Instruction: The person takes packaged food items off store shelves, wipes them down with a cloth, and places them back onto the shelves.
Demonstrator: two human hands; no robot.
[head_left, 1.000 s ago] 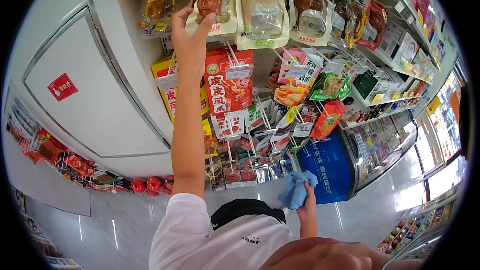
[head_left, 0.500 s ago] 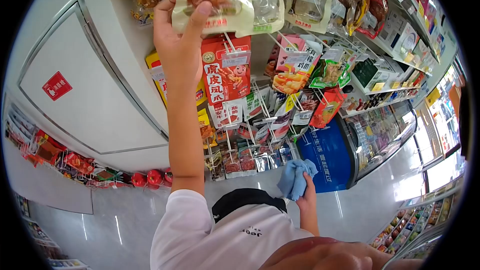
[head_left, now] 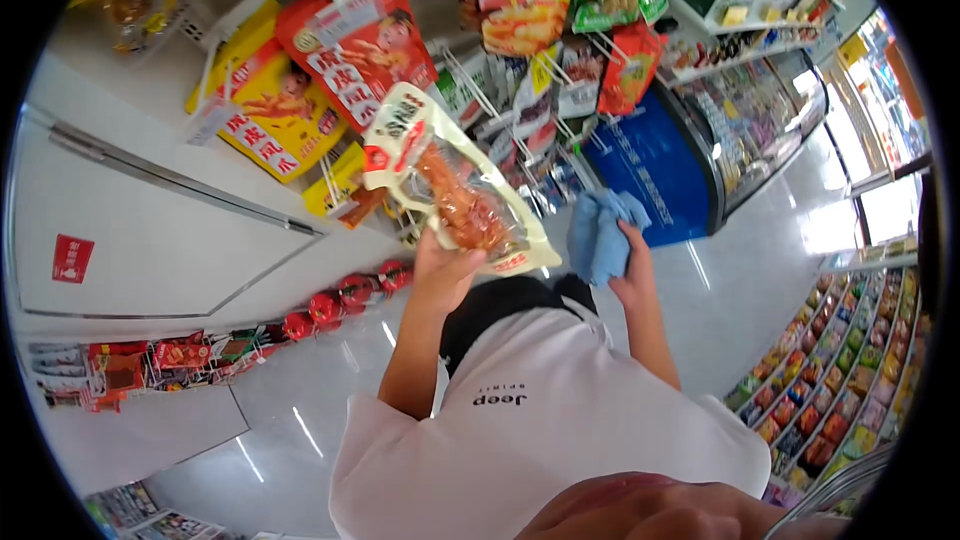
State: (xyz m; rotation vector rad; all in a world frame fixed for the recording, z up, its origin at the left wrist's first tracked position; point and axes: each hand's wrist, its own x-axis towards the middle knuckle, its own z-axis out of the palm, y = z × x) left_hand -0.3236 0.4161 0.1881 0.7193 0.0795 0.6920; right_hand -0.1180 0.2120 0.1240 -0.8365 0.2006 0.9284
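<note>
A vacuum-sealed meat pack [head_left: 465,202] with cream edges is held in my left hand [head_left: 445,275], the thumb over its lower end and the fingers behind it. The pack is tilted, its printed top toward the upper left, in front of the hanging snack bags. My right hand [head_left: 630,270] is closed round a crumpled blue cloth [head_left: 602,235], to the right of the pack. Behind the pack hang a red snack bag [head_left: 365,40] and a yellow snack bag [head_left: 275,105] on hooks.
A blue display case [head_left: 650,165] with a glass front stands beyond the cloth. A white cabinet door [head_left: 140,240] is on the left, with red packages low beside it. Shelves of colourful packages [head_left: 840,370] line the lower right. More hooks with bags jut out at the top.
My left hand has taken the meat pack off the upper rack and brought it down toward my body. The view has turned. My right hand still holds the cloth, now higher in view.
</note>
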